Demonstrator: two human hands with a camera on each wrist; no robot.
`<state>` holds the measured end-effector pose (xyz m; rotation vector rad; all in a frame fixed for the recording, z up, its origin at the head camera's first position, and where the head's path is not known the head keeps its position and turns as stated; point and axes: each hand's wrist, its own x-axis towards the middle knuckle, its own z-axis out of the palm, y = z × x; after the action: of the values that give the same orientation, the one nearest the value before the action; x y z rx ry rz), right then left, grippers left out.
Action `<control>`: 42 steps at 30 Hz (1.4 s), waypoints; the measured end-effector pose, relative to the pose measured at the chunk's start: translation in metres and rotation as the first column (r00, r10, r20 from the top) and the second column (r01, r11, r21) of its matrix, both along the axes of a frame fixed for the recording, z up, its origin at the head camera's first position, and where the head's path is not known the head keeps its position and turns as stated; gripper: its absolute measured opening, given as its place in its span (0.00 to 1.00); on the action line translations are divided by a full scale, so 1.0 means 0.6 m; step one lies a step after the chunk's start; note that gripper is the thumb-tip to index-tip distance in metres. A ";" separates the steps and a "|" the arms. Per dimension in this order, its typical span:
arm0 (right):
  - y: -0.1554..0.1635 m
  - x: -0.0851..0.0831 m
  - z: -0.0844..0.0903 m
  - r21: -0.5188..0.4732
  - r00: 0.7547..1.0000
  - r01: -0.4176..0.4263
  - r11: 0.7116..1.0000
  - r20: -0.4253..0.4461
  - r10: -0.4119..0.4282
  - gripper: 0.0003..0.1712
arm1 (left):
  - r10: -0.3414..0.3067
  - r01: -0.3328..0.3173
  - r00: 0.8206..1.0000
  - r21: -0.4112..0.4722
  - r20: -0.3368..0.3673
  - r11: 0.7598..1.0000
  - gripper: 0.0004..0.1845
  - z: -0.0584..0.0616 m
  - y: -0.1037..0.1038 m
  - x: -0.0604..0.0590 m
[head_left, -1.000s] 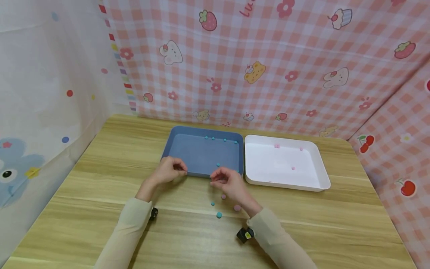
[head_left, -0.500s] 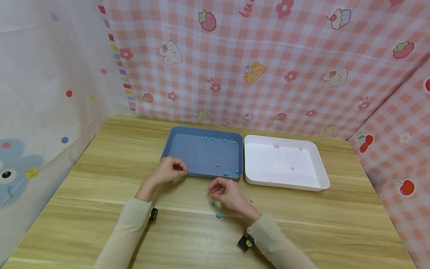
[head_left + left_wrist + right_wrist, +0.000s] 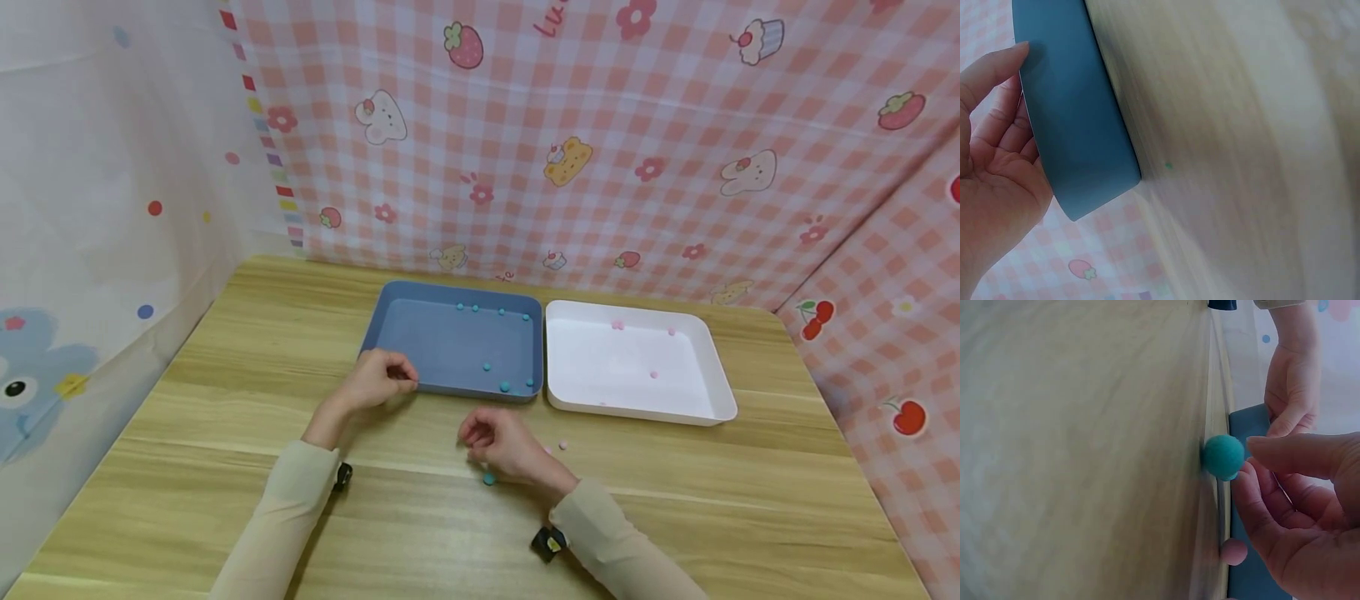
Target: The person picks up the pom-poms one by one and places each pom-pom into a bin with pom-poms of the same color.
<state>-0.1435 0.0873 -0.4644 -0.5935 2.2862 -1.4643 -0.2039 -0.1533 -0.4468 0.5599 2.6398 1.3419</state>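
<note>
Right hand point(image 3: 501, 448) has drawn back from the blue tray point(image 3: 450, 392) toward 6 o'clock, fingers loosely curled and touching, not yet gripping, a teal pom-pom point(image 3: 1223, 456) on the surface point(image 3: 675, 517); left hand point(image 3: 375, 383) still pinches the tray's near-left corner.

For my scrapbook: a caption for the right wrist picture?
Right hand fingertips meeting a fuzzy teal ball on the wooden table.
</note>
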 end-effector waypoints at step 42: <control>-0.002 -0.004 0.004 0.076 0.997 -0.041 0.996 -0.056 0.046 0.17 | -0.003 0.003 1.000 -0.008 0.003 1.000 0.03 0.001 -0.001 0.000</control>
<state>-0.1459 0.0861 -0.4621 -0.6676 2.3459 -1.3512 -0.2038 -0.1540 -0.4461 0.5597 2.6401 1.3294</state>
